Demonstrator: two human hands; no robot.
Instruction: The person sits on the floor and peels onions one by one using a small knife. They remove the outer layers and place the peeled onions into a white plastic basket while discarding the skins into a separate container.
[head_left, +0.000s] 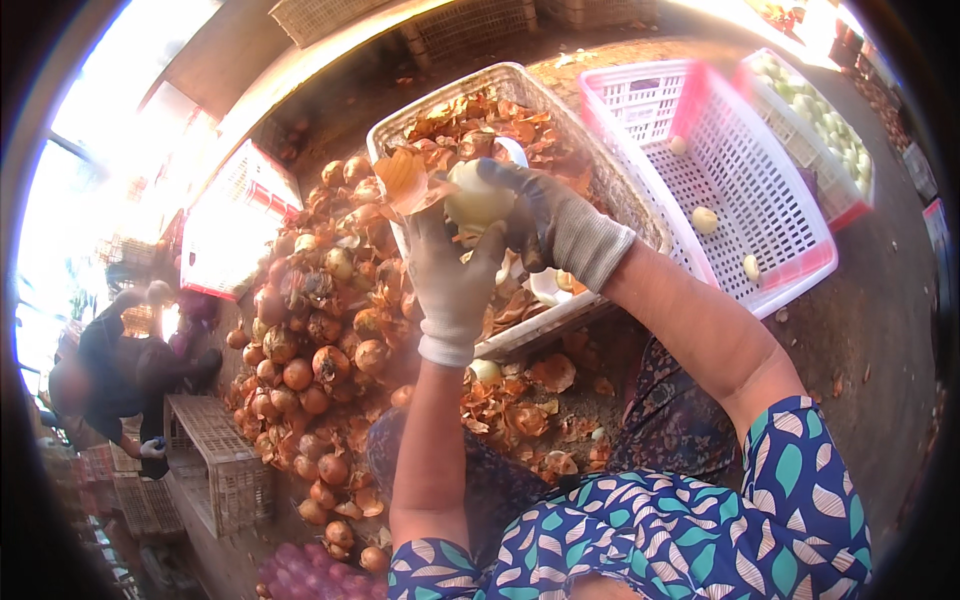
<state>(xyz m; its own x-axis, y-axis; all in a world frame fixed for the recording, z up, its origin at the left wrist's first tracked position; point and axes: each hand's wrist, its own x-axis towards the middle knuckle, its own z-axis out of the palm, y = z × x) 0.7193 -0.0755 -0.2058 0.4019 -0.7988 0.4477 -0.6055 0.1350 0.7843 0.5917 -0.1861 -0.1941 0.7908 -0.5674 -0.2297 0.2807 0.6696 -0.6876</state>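
Observation:
A pale, mostly peeled onion (478, 196) is held between my two gloved hands above a plastic tub (631, 184). My left hand (450, 274) supports it from below and the left, with a loose flap of brown onion skin (405, 180) by its fingers. My right hand (559, 221), in a dark-palmed glove with a knitted cuff, grips the onion's right side. Brown onion skins (540, 135) fill much of the tub. Whether the right fingers also hold a small tool cannot be seen.
A heap of unpeeled onions (315, 360) lies to the left. On the right, a pink-and-white crate (750, 172) holds three peeled onions; another crate (795, 142) behind it is full of them. A person (105, 367) bends beside an upturned crate (225, 480) at far left. A purple net bag (322, 574) sits below.

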